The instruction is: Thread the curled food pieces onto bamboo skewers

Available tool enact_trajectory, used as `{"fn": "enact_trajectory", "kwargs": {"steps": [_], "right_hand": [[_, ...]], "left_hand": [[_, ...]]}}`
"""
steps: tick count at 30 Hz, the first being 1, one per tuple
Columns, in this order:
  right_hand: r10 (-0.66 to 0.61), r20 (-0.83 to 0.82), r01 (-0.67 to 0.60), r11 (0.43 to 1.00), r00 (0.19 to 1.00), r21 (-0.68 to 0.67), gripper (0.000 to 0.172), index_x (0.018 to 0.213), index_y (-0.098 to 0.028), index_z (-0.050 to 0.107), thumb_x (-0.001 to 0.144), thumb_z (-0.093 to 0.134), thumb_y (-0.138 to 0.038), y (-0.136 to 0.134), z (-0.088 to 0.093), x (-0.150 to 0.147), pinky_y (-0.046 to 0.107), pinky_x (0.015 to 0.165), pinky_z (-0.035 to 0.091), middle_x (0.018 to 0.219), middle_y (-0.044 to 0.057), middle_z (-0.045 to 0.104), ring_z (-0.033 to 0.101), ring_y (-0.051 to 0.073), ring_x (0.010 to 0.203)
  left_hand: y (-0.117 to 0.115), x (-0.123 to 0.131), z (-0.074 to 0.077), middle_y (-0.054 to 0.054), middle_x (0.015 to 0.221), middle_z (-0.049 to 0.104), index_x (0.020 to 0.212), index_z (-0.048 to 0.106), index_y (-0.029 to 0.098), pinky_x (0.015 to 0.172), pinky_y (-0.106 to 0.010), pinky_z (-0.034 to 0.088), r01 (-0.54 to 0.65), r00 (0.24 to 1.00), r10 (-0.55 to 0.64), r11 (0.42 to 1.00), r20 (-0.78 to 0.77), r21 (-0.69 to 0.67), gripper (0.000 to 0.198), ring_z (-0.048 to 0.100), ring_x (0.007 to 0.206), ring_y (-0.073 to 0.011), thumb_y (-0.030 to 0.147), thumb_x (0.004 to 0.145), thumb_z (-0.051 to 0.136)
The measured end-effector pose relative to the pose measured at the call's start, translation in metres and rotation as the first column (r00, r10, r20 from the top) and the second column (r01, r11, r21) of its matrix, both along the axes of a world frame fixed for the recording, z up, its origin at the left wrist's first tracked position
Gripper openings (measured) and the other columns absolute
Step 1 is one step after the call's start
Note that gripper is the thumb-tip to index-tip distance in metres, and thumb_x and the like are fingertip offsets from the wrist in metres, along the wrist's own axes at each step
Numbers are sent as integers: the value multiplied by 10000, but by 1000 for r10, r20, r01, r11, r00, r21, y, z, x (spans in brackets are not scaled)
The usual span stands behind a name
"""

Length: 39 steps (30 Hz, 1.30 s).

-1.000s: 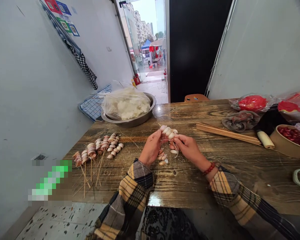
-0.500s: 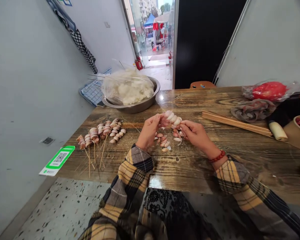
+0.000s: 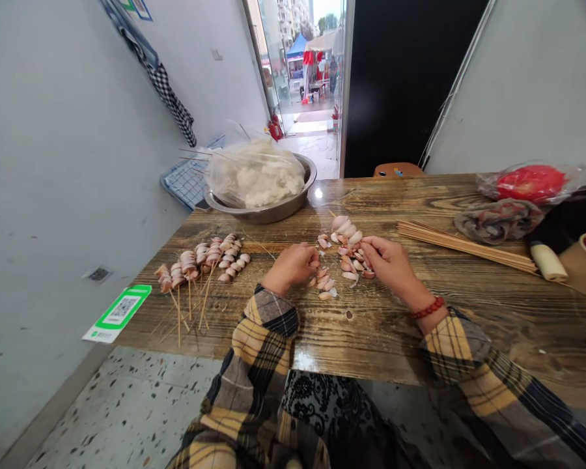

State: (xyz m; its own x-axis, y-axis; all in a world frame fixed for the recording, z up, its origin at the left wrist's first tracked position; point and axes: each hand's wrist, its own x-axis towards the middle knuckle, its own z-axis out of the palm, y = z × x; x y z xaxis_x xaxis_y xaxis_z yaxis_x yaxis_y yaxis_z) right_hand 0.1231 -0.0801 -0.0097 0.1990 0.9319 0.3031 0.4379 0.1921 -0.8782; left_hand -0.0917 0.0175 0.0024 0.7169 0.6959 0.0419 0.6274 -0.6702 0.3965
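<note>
My right hand (image 3: 387, 259) is closed on a skewer of garlic cloves (image 3: 346, 229), its fingers at the near right end of the row; the tip sticks out at the upper left. My left hand (image 3: 295, 266) is beside the loose garlic cloves (image 3: 324, 284), fingers bent together; what they hold, if anything, is too small to make out. More loose cloves (image 3: 354, 264) lie under the held skewer. Several filled garlic skewers (image 3: 188, 262) lie side by side on the table's left part, their bare sticks pointing toward me.
A metal bowl (image 3: 273, 212) with a bagged pale food (image 3: 261, 176) stands at the back left. Bare sticks (image 3: 463, 246) lie to the right, near a grey cloth (image 3: 499, 220) and a red wrapped bundle (image 3: 532, 182). A green QR card (image 3: 120, 312) is at the wooden table's (image 3: 395, 339) left edge.
My left hand has left the held skewer and moved down to the loose cloves. My right hand still holds the skewer. The view has shifted slightly.
</note>
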Motion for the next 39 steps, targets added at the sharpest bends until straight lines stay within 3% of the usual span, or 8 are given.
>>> {"fn": "enact_trajectory", "kwargs": {"steps": [8,12,15,18,21,24,29,39], "right_hand": [[9,91,-12,999,996,33,326,887,-154,682,897,459,-392,-1,0,-1,220,504,349,555,-27,526,466,114,510],[19,93,-22,999,996,36,337,890,-159,689,907,449,-396,-2,0,-2,220,496,346,556,-27,527,465,115,503],[34,80,-37,999,996,35,342,895,-163,691,912,447,-401,-1,-2,-2,217,483,345,555,-28,532,463,114,493],[52,80,-56,997,995,44,338,902,-164,692,915,446,-395,-2,-1,-5,213,491,351,573,-24,555,475,114,509],[74,106,-77,997,992,30,331,914,-161,696,918,446,-379,-4,2,-7,215,495,343,575,-23,570,472,111,504],[90,177,-99,994,980,42,318,882,-160,697,918,446,-352,-6,6,-9,225,543,367,613,-6,614,511,120,540],[120,275,-147,986,954,79,310,873,-180,692,929,424,-327,-7,7,-10,244,619,404,697,18,681,574,148,622],[124,408,-160,985,905,56,304,823,-203,688,934,420,-295,-4,-1,-8,250,629,384,745,24,693,602,165,659]], "left_hand": [[-5,7,-1,-29,707,545,638,540,189,639,-283,344,-36,999,36,999,26,23,115,486,690,-165,104,706,576],[-5,10,-2,-21,691,560,652,522,190,646,-280,369,-189,957,182,982,226,11,123,494,674,-157,123,720,600],[-3,11,-1,6,605,555,662,513,185,547,-244,363,-240,811,333,939,482,-245,130,488,556,-122,190,743,614],[-4,12,4,-13,615,608,716,530,160,454,-201,346,-44,613,478,816,630,-576,197,531,486,-99,318,779,630],[-8,12,10,-69,753,674,751,546,132,509,-204,453,174,476,559,697,679,-696,296,636,593,-122,399,767,672],[-10,12,12,-72,799,689,765,527,137,595,-226,515,255,363,627,645,689,-721,320,665,655,-130,363,711,746],[-9,14,10,-34,797,677,838,564,140,641,-232,512,277,282,603,694,746,-665,355,636,657,-104,285,629,812],[-10,18,9,-7,737,648,872,704,132,566,-221,423,80,338,533,805,775,-588,291,527,590,-82,294,641,776]]}}
